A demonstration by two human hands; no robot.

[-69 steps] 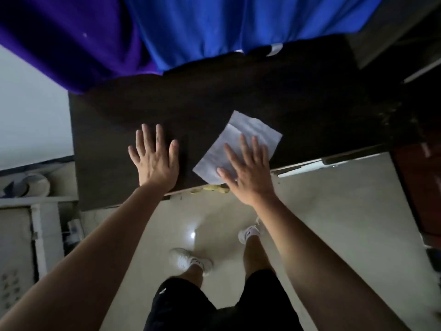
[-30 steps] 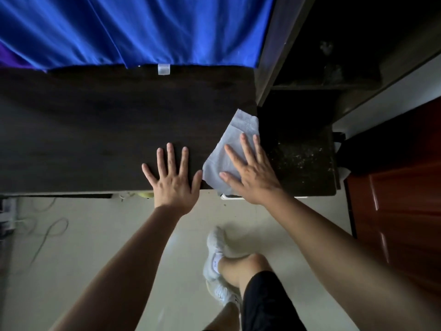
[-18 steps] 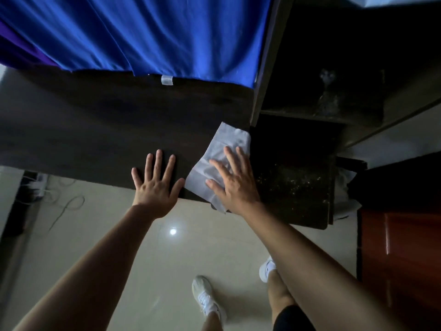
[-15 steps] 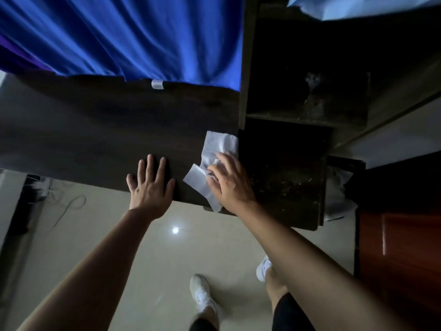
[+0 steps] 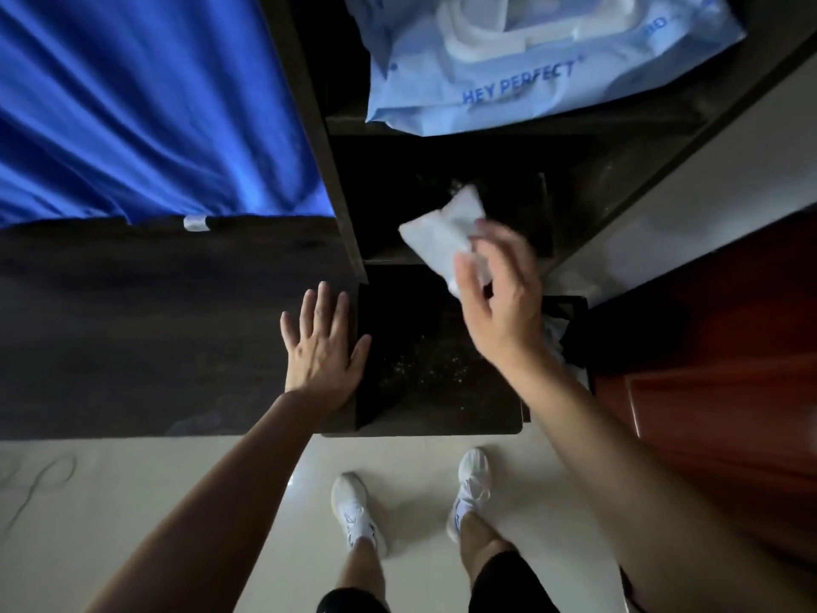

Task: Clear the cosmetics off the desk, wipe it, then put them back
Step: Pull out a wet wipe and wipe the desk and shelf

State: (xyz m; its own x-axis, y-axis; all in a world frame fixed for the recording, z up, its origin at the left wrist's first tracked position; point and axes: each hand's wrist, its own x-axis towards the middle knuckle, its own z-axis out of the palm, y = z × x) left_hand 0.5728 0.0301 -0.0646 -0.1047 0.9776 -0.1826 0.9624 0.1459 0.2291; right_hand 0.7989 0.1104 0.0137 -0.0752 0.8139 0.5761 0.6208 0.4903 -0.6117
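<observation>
Lifted off the desk (image 5: 154, 329), right hand (image 5: 499, 303) pinches wipe (image 5: 442, 234).

Left hand (image 5: 325, 347) flat, fingers spread, on dark desk (image 5: 146, 329) by its right end. Right hand (image 5: 499, 298) raised, pinching crumpled white wipe (image 5: 442, 234) above a speckled lower shelf (image 5: 442, 369). Blue wipes pack (image 5: 530, 73) on the shelf above; blue cloth (image 5: 146, 104) behind the desk.

Desk (image 5: 132, 329) dark matt wood; wipe (image 5: 442, 241) soft white cloth (crumpled); floor (image 5: 132, 502) glossy tile.
</observation>
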